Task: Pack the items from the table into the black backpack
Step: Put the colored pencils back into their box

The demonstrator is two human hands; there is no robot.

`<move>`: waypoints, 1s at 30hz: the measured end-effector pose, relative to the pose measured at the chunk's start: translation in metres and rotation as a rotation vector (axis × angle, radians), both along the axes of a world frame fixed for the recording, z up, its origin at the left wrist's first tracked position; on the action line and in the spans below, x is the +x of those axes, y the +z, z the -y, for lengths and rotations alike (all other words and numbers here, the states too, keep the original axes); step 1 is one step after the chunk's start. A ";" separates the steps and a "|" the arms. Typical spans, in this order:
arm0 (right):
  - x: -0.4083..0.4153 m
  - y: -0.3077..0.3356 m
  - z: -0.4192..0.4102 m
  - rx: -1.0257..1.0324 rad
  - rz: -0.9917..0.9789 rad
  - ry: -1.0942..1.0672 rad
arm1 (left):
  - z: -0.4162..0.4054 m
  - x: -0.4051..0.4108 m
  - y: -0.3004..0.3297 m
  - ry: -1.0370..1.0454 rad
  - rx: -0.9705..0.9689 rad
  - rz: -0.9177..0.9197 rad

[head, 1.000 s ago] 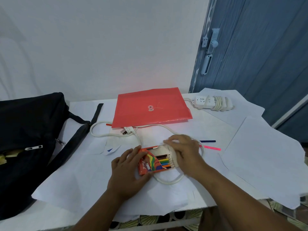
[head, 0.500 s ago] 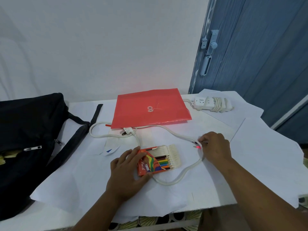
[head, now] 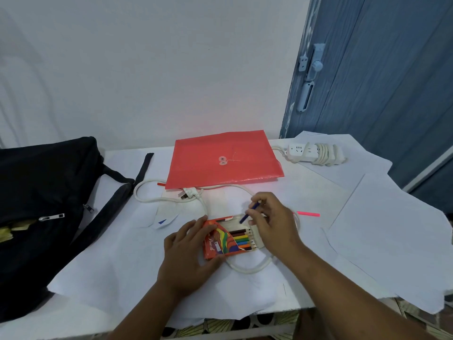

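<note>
L hand [head: 188, 251] lies on the orange pencil box [head: 221, 239] near the counter's [head: 117, 273] front middle, fingers spread over its closed end w/ fingertips curled at the box's edges, holding it down. Box is open at its R end; a row of colored pencils [head: 241, 239] shows inside, tips pointing R.

R hand [head: 272, 222] is just above the box's open end, thumb & fingers pinching a dark blue pencil [head: 250, 212]. Pencil is tilted, lower tip pointing down-left toward the box's top edge; can't tell if it touches.

A pink pencil [head: 308, 213] lies flat on the counter just R of the R hand, apart from the box.

Black backpack [head: 41, 207] sits at the counter's L end, well apart from the box, a silver zipper pull [head: 51, 216] on its front & something yellowish showing at the far L edge. A strap [head: 144, 165] trails toward the middle.

Red folder [head: 224, 159] lies flat at the back center near the wall. White cord [head: 169, 198] loops in front of it, plug [head: 187, 193] at the folder's front edge, & runs on around the box. White power strip [head: 311, 153] w/ cord wound on it sits back R, beside the folder. White paper sheets [head: 392, 229] cover the counter, some hanging off the R side. Blue door [head: 382, 77] stands behind on the R.
</note>
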State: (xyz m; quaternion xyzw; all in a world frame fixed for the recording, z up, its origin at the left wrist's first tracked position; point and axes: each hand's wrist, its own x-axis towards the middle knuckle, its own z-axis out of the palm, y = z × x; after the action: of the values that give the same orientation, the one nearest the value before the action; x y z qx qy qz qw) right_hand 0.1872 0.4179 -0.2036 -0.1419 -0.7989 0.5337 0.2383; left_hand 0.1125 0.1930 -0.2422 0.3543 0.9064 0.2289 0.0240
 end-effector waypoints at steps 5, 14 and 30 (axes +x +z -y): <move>-0.001 -0.036 -0.005 0.157 0.092 -0.039 | 0.001 0.000 -0.002 -0.002 0.001 -0.006; -0.002 -0.050 -0.008 0.630 0.170 0.153 | 0.001 -0.001 -0.004 -0.002 0.009 -0.014; 0.029 -0.024 -0.095 0.517 0.475 -0.287 | 0.001 -0.003 -0.005 0.006 0.015 -0.020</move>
State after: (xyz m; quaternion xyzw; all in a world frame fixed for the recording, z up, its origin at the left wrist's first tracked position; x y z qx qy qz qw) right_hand 0.2162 0.5126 -0.2278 -0.3075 -0.9122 0.2276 0.1467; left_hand 0.1094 0.1924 -0.2476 0.3540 0.9059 0.2323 0.0115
